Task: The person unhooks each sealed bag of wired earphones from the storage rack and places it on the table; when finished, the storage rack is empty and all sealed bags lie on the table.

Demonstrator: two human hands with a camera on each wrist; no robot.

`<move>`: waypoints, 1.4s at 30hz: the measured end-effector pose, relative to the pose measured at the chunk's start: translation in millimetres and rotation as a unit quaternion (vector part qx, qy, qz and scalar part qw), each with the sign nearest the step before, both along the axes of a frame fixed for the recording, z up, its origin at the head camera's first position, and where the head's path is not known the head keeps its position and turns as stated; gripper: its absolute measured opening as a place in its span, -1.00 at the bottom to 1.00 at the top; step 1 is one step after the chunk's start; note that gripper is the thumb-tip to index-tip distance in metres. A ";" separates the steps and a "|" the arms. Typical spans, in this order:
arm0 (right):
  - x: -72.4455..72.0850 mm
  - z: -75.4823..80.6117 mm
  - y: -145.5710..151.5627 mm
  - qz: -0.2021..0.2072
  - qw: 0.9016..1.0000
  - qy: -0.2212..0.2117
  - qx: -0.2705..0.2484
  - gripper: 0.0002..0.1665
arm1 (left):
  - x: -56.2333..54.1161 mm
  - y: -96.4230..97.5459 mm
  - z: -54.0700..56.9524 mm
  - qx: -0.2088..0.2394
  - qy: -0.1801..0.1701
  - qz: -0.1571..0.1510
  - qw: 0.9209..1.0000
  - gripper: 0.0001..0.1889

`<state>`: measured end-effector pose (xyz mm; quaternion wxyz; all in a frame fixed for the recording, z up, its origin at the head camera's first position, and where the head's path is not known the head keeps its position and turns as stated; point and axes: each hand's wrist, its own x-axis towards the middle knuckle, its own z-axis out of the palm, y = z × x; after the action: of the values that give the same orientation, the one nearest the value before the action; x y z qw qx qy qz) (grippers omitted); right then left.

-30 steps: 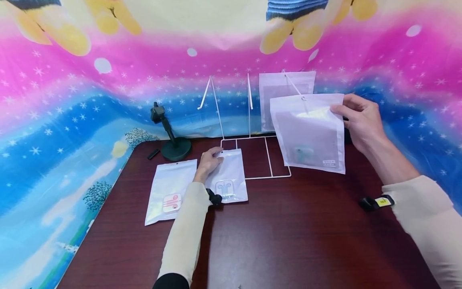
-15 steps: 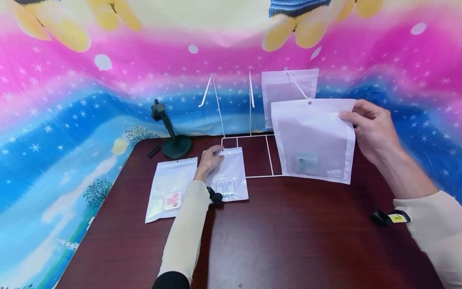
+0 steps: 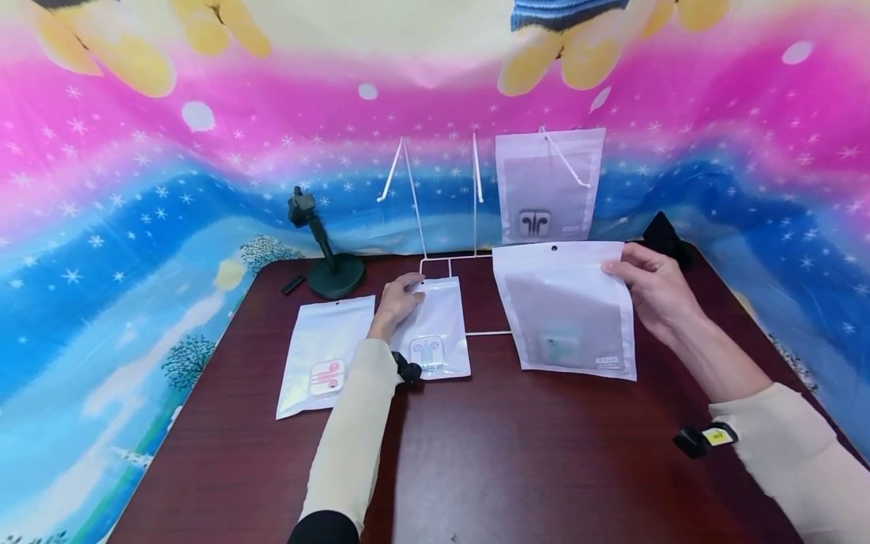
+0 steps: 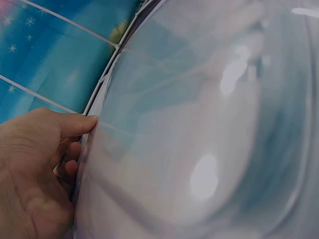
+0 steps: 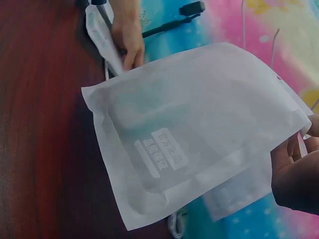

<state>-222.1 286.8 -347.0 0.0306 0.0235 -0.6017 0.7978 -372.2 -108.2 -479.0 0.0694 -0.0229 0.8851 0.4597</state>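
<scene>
My right hand (image 3: 662,291) pinches the upper right corner of a white zip bag (image 3: 578,279). That bag hangs tilted in the air, in front of the wire rack; a blurred greenish item shows through it. In the right wrist view, white labels (image 5: 159,152) show on the same bag. My left hand (image 3: 397,302) holds the top left edge of an earphone bag (image 3: 438,317) on the table, thumb over the edge in the left wrist view. To its left lies another earphone bag (image 3: 319,332) with pink earphones, partly hidden by my sleeve.
A white wire rack (image 3: 476,189) with several hooks stands at the back. A bag with dark earphones (image 3: 550,170) hangs on its right hook. A dark stand (image 3: 333,272) is at the back left, beside a small black piece (image 3: 293,285). Another black object (image 3: 666,238) is back right.
The white bag has come off the right hook's tip and moved down, in my right hand. The bag with dark earphones behind it is now uncovered. My left hand has stayed put.
</scene>
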 end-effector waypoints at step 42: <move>-104.5 -112.8 -6.2 -0.076 0.963 -0.212 0.146 -0.26 | 5.5 -1.0 3.9 0.009 0.013 -0.004 1.000 -0.53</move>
<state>-326.6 280.6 -459.8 -0.0410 -0.1875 -0.7045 0.6833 -366.7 -109.3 -475.1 0.0599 -0.0124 0.8817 0.4678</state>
